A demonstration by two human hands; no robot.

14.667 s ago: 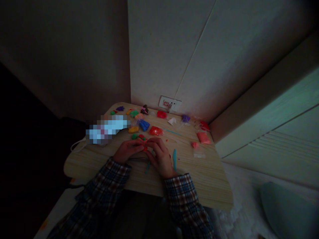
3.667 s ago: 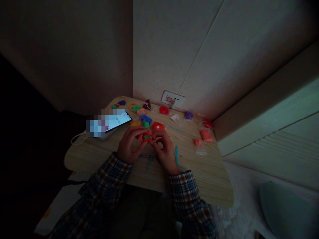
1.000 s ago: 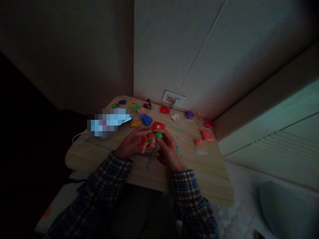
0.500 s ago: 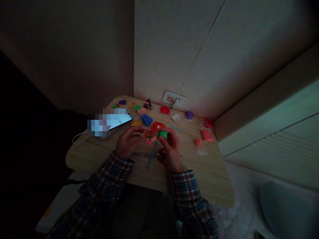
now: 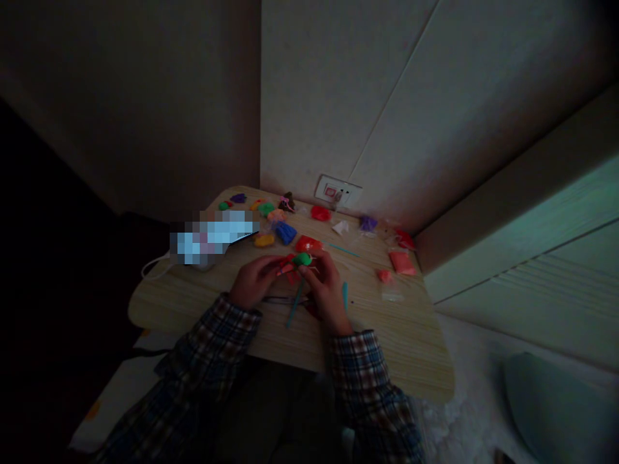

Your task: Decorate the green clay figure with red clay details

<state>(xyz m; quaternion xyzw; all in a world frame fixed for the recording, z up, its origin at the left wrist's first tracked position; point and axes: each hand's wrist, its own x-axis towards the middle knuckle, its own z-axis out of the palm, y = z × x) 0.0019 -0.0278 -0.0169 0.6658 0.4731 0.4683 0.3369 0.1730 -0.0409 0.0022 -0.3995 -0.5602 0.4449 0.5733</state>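
A small modelling-clay figure (image 5: 302, 259) in green, red and pink is between my two hands above the table. My left hand (image 5: 249, 282) pinches its red part from the left. On the other side, the thumb and fingers of my right hand (image 5: 329, 290) grip it by the green part. Below lie scissors (image 5: 278, 300), their handles partly hidden behind my right hand. A thin turquoise stick (image 5: 294, 309) crosses over the blades. Another turquoise tool (image 5: 345, 295) shows just right of my right wrist.
Bags and lumps of coloured clay, including blue (image 5: 285, 232), red (image 5: 309, 243) and coral (image 5: 402, 262), lie across the table's far side. A phone (image 5: 244, 237) with a white cable (image 5: 149, 267) rests at left. Behind stands a wall with a socket (image 5: 338, 191).
My left hand has moved right and closed on the figure. The figure has been turned, its green part now tilted up and more to the left. My right hand has shifted slightly left.
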